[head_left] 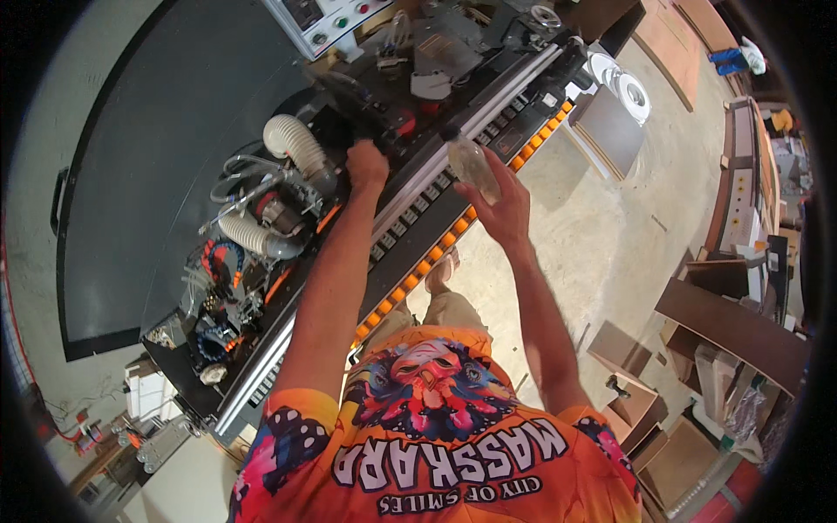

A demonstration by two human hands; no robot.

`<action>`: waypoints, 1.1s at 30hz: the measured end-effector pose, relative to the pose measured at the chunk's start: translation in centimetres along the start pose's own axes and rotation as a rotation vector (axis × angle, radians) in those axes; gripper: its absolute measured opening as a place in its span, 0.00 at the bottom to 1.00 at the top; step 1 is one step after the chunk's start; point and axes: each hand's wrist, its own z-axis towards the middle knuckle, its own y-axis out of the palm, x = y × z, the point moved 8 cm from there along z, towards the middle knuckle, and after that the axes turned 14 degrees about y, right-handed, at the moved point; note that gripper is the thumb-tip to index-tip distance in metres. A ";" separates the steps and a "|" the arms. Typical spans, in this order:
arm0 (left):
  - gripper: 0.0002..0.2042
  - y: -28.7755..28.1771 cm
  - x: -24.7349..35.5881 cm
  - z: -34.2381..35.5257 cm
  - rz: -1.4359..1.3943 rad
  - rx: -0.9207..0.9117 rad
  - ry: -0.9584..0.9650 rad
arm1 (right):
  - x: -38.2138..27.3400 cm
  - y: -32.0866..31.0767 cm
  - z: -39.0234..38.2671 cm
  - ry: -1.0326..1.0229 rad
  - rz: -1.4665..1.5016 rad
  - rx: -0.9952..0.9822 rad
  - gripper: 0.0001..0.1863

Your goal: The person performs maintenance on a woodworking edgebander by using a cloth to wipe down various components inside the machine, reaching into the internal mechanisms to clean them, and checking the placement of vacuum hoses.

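Observation:
My right hand [506, 207] is wrapped round a clear plastic bottle [472, 164] with a dark cap, tilted over the machine's front rail. Inside the long black woodworking machine [410, 183], my left hand [367, 166] is closed beside a ribbed cream hose [296, 139]. Its fingertips face away, so what they hold, if anything, is hidden. Dark machine parts just beyond that hand look blurred. A red round part [404, 124] lies close to its right.
Orange rollers [410, 283] line the machine's front edge near my legs. A control panel [331, 22] with coloured buttons stands at the back. Stacked boards [610, 131] and white rolls [632, 96] lie right of the machine. Wooden cabinet pieces [728, 322] fill the right side.

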 end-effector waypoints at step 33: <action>0.19 6.9 -6.1 0.2 -0.066 -0.113 -0.214 | 21.4 7.4 11.3 0.193 0.379 0.589 0.41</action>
